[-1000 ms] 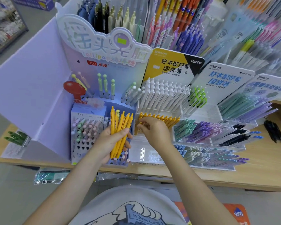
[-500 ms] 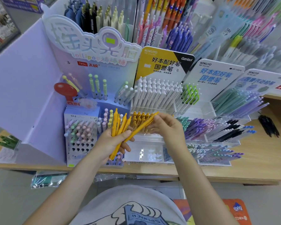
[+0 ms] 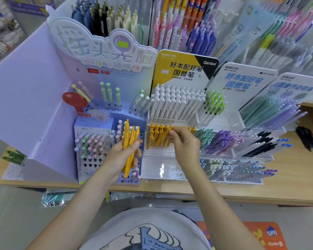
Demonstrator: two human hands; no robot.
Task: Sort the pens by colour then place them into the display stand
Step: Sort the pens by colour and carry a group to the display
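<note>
Right hand [image 3: 185, 141] grip: fingers curled, fingertips pinching one yellow pen [image 3: 163, 137] and lowering it into the row of yellow pens [image 3: 156, 135] already standing in the clear acrylic compartment [image 3: 159, 151] of the display stand. Half a second ago that same pen was held up between both hands, angled across the bundle; now it has left the left hand's side and sits tip-down among its matches, so one more pen is nearly placed. Whether the pinch has let go yet cannot be told; the fingers look closed on the barrel. Left hand [image 3: 123, 156] grip: wrapped firmly round a bundle of yellow pens [image 3: 130, 141], upright, clip ends up, held in front of the blue peg rack [image 3: 90, 150]. The bundle looks thinner than a second ago, a few pens left. Outward: white pens [image 3: 173, 103] stand in the tier behind, teal pens [image 3: 205, 137] and purple pens [image 3: 222, 141] fill the neighbouring compartments to the right, all on the wooden counter [image 3: 296, 170]. Judgement: yellow sorting is well along, remaining work is feeding the left-hand bundle in one by one.
</note>
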